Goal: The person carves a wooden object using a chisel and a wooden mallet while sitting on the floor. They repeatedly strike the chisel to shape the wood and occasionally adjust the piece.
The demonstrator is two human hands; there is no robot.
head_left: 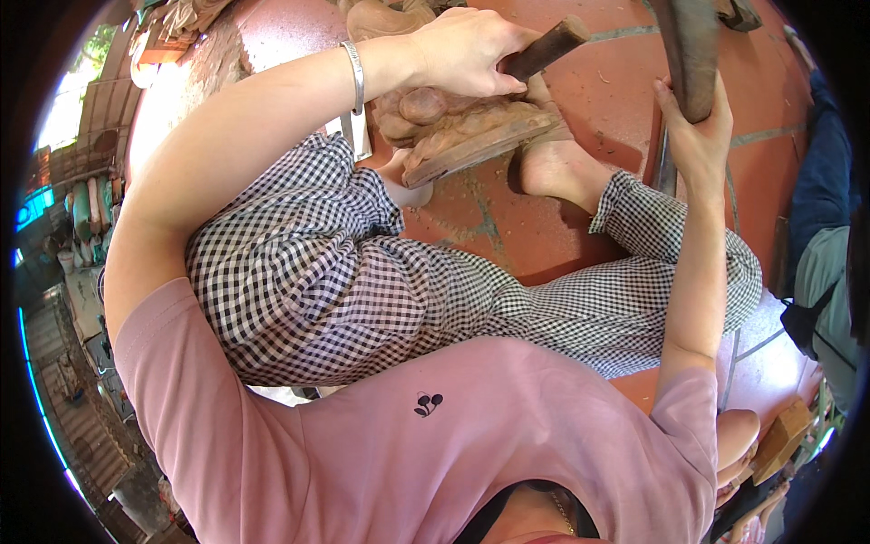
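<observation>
My left hand (pixel 476 56) is closed around the dark wooden handle of a chisel (pixel 555 47); its blade is hidden behind the hand. Below that hand, between my bare feet, lies a brown carved wood piece (pixel 480 140) with rounded relief and a flat base edge. Off to the right, my right hand (pixel 702 131) grips a dark wooden mallet (pixel 691 54), held up and slightly blurred at its top. The mallet is apart from the chisel handle.
I sit on a red tiled floor (pixel 616 82), legs folded in checked trousers (pixel 344 272). More carved wood (pixel 390 16) stands behind the piece. A dark bar (pixel 666 168) shows beside my right wrist. Another person's blue-clad leg (pixel 820 181) is at the far right, near a wooden block (pixel 784 440).
</observation>
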